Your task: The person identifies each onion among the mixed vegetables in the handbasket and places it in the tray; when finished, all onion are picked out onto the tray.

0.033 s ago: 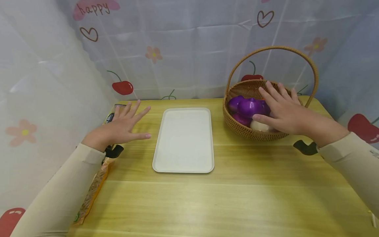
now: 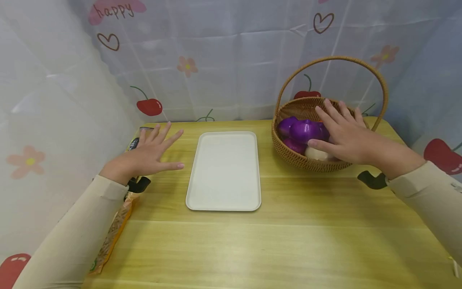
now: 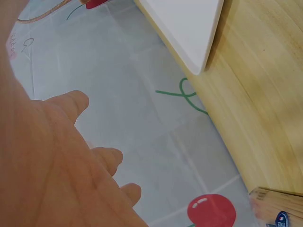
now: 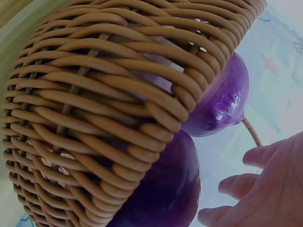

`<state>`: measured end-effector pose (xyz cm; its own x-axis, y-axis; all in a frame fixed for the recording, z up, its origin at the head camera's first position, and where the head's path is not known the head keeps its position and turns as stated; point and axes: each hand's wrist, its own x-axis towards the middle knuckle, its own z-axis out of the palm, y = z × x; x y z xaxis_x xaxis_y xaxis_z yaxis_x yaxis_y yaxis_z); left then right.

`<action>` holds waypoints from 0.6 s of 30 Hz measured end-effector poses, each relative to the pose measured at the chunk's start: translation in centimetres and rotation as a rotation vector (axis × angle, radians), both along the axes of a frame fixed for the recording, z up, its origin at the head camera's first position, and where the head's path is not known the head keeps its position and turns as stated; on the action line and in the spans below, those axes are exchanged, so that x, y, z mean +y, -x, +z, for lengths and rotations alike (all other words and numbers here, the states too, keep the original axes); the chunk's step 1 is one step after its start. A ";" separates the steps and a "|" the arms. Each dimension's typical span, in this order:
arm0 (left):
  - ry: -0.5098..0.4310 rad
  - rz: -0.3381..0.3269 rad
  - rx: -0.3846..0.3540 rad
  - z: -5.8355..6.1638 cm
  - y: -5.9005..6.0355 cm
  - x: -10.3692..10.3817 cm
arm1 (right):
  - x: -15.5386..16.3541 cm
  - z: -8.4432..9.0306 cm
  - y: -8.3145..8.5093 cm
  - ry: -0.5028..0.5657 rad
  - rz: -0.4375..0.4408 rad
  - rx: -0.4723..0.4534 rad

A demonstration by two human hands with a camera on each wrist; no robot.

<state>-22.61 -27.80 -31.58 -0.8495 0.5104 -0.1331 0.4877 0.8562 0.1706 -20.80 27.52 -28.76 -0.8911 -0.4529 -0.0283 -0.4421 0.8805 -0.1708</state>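
My right hand [image 2: 344, 134] lies flat-fingered over the purple vegetables [image 2: 304, 130] in the basket [image 2: 288, 154]; my left hand [image 2: 148, 156] rests spread on the tabletop [image 2: 288, 224], beside the white tray [image 2: 224, 170].

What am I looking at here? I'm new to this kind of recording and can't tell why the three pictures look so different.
They show one moment from three cameras on one person. The head camera looks down at a wooden table. Each wrist has its own camera, so those pictures are close and tilted.

The left hand is spread open, beside a white tray and over a snack packet at the table's edge. It holds nothing.

The right hand reaches into a wicker basket, fingers straight, over purple vegetables and a pale item. Nothing is gripped. The right wrist view shows that basket's weave close up.
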 end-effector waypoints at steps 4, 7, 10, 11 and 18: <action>-0.006 0.000 0.002 -0.1 0.0 -0.1 | 0.0 0.0 0.0 0.002 0.001 -0.003; -0.020 -0.006 0.008 -0.3 0.1 -0.3 | 0.0 0.0 0.0 0.009 0.003 -0.005; -0.051 -0.013 0.029 -0.6 0.0 -0.4 | -0.1 0.1 0.0 0.027 0.006 -0.003; -0.070 -0.015 0.040 -0.7 -0.1 -0.5 | -0.1 0.1 0.1 0.035 0.006 -0.001; -0.282 0.033 0.034 -1.0 -0.8 -0.3 | -0.3 0.6 0.2 0.077 0.003 0.007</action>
<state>-21.84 -28.11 -32.58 -0.8676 0.4956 0.0395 0.4704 0.7925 0.3882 -20.96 27.23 -28.18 -0.8899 -0.4559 0.0130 -0.4459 0.8637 -0.2350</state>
